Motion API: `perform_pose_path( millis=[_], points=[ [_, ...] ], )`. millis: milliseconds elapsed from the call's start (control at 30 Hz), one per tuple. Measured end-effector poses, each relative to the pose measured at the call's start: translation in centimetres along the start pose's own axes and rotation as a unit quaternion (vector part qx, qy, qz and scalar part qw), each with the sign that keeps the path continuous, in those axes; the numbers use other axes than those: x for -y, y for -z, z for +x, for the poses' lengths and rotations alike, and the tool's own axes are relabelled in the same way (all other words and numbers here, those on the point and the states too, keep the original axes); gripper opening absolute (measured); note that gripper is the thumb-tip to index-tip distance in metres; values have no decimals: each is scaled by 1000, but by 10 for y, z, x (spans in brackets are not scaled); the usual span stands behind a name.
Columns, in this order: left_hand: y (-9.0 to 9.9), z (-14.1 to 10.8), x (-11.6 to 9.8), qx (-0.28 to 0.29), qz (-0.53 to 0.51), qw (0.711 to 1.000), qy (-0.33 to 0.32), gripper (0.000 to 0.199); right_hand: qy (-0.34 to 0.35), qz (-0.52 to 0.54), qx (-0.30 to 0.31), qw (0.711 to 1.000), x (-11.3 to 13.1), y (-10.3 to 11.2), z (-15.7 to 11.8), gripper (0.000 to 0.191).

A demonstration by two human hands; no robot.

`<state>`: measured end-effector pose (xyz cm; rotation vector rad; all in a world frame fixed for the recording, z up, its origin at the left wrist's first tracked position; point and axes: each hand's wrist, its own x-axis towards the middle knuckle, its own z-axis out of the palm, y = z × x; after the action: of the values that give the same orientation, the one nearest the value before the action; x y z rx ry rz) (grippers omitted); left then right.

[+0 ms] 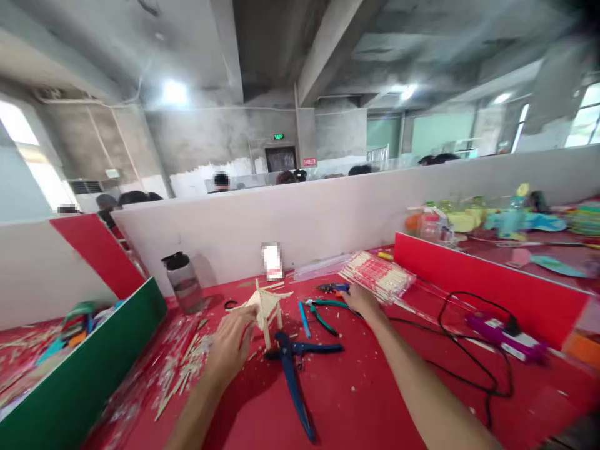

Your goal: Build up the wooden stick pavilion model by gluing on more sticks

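My left hand (234, 337) rests against a small structure of pale wooden sticks (266, 307), its fingers at the structure's left side. My right hand (360, 299) is closed on the handle of a dark blue and orange tool (334, 288), probably a glue gun, lying at the table's back. Green-handled pliers (325, 312) and a light blue stick (304, 320) lie between the hands. Nearer me is a large dark blue cutter (293, 375), with its handles spread apart.
Loose sticks (180, 375) lie at the left, near a green divider (94, 375). A bottle (185, 284) and a phone (272, 261) stand at the back. Bagged sticks (377, 275), a black cable (469, 362) and a purple power strip (506, 337) are at the right.
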<state>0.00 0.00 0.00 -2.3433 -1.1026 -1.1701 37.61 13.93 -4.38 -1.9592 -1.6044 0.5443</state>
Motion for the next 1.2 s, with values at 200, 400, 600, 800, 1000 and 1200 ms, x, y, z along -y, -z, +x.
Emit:
perform_pose_path(
  millis=[200, 400, 600, 800, 1000, 1200],
  points=[
    [17, -2, 3, -9, -15, 1000, 13, 21, 24, 79, -10, 997, 13, 2, -9, 33],
    [14, -4, 3, -10, -25, 999, 20, 17, 111, 272, -2, 956, 22, 22, -7, 29],
    [14, -9, 7, -5, -22, 999, 32, 15, 197, 440, 69, 874, 39, 37, -28, 37],
    [12, -9, 5, -8, -17, 999, 32, 15, 240, 518, 115, 813, 54, 51, -48, 45],
    [11, -8, 4, -1, -24, 999, 22, 20, 275, 529, 121, 794, 74, 51, -64, 41],
    [13, -8, 3, 3, -19, 999, 43, 31, 326, 425, 174, 826, 95, 40, -89, 40]
  ],
)
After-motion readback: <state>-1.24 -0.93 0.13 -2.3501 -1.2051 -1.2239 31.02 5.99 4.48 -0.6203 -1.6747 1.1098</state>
